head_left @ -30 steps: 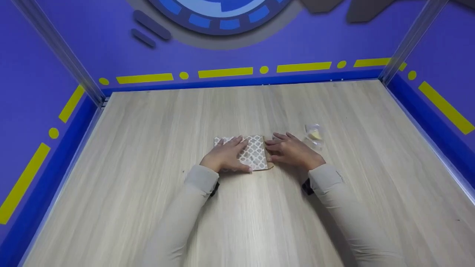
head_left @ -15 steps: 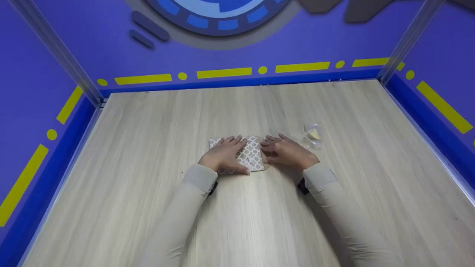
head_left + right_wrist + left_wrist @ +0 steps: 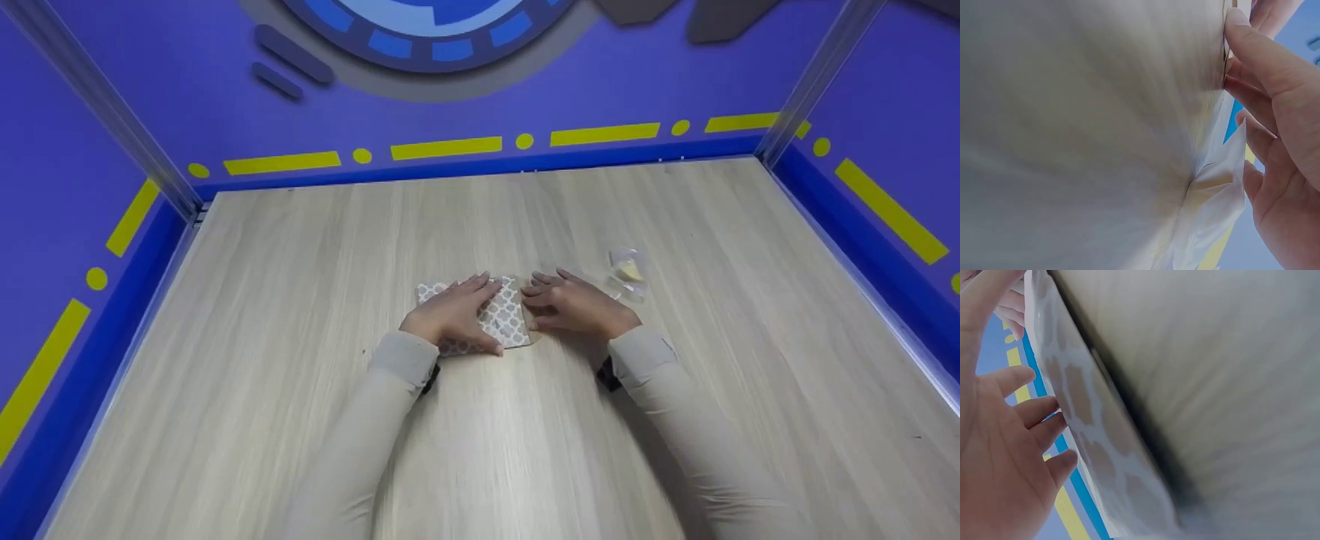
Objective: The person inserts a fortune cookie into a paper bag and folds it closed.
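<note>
A flat, box-like packet (image 3: 506,315) with a white-and-grey lattice pattern lies on the table, a brown flap at its right end. My left hand (image 3: 456,311) rests on its left part with fingers spread, covering much of the pattern. In the left wrist view the patterned side (image 3: 1103,433) stands beside the fingers of that hand. My right hand (image 3: 577,304) touches the right end, its slightly bent fingers at the flap. The right wrist view has the thumb (image 3: 1241,28) against the packet's edge, other fingers loosely bent near it.
A small clear plastic bag (image 3: 628,274) holding something pale yellow lies just beyond the right hand. The wood-grain table (image 3: 300,262) is bordered by blue-purple panels (image 3: 450,112) with yellow marks at the back and both sides.
My right hand has moved a little left with the packet's right end, and less of the brown flap shows. The left hand still rests on the packet. The view has shifted slightly.
</note>
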A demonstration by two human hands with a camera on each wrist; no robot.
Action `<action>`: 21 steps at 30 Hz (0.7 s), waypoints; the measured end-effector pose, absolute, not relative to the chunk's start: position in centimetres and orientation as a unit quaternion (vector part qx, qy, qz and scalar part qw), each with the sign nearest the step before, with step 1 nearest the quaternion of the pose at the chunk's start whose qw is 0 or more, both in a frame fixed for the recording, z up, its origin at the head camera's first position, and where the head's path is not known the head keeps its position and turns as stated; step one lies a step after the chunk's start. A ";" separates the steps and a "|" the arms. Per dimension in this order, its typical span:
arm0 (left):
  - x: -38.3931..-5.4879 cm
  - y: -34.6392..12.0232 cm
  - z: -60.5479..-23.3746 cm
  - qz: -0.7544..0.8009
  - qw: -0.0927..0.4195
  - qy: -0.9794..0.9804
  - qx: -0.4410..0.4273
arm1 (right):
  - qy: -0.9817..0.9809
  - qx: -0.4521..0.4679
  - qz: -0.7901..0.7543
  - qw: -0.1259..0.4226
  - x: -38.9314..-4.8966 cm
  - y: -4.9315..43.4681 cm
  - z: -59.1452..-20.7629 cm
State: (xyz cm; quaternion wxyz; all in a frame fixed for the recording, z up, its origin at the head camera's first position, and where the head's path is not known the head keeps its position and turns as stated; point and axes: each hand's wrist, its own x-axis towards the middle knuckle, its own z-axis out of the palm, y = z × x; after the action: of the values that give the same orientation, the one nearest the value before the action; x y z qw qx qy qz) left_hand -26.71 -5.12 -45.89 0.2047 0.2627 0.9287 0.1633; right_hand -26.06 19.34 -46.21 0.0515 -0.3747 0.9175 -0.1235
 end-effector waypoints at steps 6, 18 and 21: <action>-26.8 -5.2 -45.9 0.177 0.216 0.927 0.252 | 0.916 -0.375 -0.129 0.063 -26.3 19.5 -46.3; -27.0 -5.3 -46.2 0.206 0.214 0.918 0.262 | 0.920 -0.365 -0.127 0.065 -26.4 19.6 -46.4; -27.0 -5.4 -46.2 0.208 0.214 0.918 0.260 | 0.920 -0.366 -0.125 0.067 -26.5 19.4 -46.4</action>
State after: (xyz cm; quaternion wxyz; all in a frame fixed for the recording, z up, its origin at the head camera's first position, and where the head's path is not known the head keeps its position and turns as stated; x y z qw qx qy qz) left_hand -26.96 -5.37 -46.19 0.2138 0.2602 0.9183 0.2081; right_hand -26.45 19.44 -46.38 0.0669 -0.3658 0.9198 -0.1252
